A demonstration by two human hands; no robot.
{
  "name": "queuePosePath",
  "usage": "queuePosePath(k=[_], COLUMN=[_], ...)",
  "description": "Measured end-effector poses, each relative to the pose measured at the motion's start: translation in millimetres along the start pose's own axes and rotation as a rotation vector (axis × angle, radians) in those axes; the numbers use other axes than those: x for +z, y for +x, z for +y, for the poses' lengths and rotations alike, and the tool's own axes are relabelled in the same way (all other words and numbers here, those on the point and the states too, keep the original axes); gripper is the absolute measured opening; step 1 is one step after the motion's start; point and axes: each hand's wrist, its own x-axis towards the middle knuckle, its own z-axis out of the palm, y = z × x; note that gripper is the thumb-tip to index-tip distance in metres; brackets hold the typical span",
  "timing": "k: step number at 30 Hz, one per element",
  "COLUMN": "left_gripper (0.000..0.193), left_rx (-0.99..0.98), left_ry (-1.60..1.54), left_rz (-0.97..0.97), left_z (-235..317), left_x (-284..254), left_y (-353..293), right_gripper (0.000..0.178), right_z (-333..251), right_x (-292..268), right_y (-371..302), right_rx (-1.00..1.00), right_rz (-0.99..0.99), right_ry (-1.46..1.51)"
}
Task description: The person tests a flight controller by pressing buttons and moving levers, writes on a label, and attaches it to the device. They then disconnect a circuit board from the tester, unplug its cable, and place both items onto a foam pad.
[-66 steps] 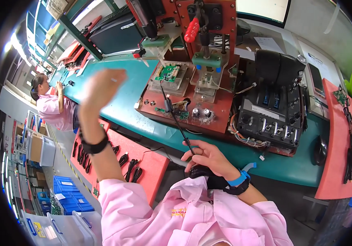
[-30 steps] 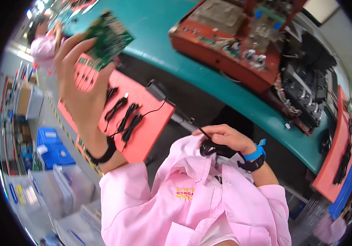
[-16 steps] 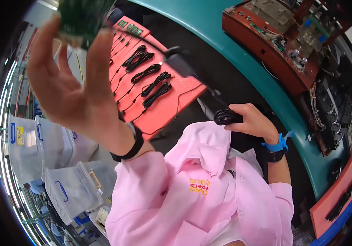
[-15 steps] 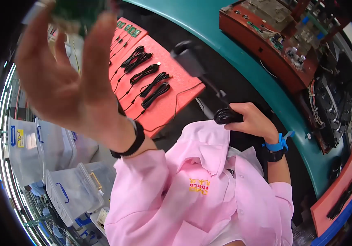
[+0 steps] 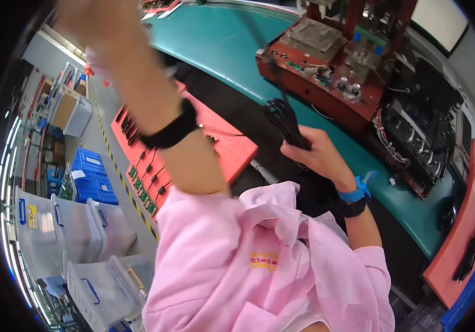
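Note:
My right hand (image 5: 320, 157) is closed round a coiled bundle of black cable (image 5: 284, 123), held up in front of the teal bench. From the bundle a dark strand, smeared by motion, runs up toward the top edge. My left hand (image 5: 96, 25) is raised at the upper left, blurred and cut by the dark rim; its fingers cannot be made out. Below my left forearm lies a pink foam sheet (image 5: 229, 141). Small green circuit boards (image 5: 139, 187) with black cables sit along its near left side, partly hidden by the arm.
A red-brown fixture (image 5: 326, 91) with a metal plate stands on the teal bench (image 5: 210, 39). Another pink foam piece (image 5: 453, 238) at the right bears a black cable (image 5: 473, 252). Clear plastic bins (image 5: 38, 238) and blue bins (image 5: 93, 180) stand at the left.
My left hand has moved up to the rim, and the green board seen in it is out of view. My right hand has raised the cable bundle. The whole view has turned.

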Motion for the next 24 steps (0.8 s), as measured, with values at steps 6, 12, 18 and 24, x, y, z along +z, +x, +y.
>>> queuePosePath(k=[6, 12, 18, 24], left_gripper=[0.035, 0.034, 0.044, 0.044], left_rx=[-0.164, -0.078, -0.459, -0.381], left_ry=[0.665, 1.093, 1.441, 1.422], left_rz=[-0.168, -0.218, -0.294, -0.118], left_z=[51, 131, 117, 99], left_x=[-129, -239, -312, -333], left_y=[19, -8, -118, -164], right_gripper=[0.020, 0.022, 0.024, 0.032], right_z=[-19, -22, 12, 9], right_x=[4, 53, 96, 133], right_y=[7, 18, 55, 85], right_rx=[-0.068, -0.280, -0.406, -0.283], right_rz=[-0.037, -0.534, -0.666, -1.091], right_ry=[-0.113, -0.183, -0.303, -0.342])
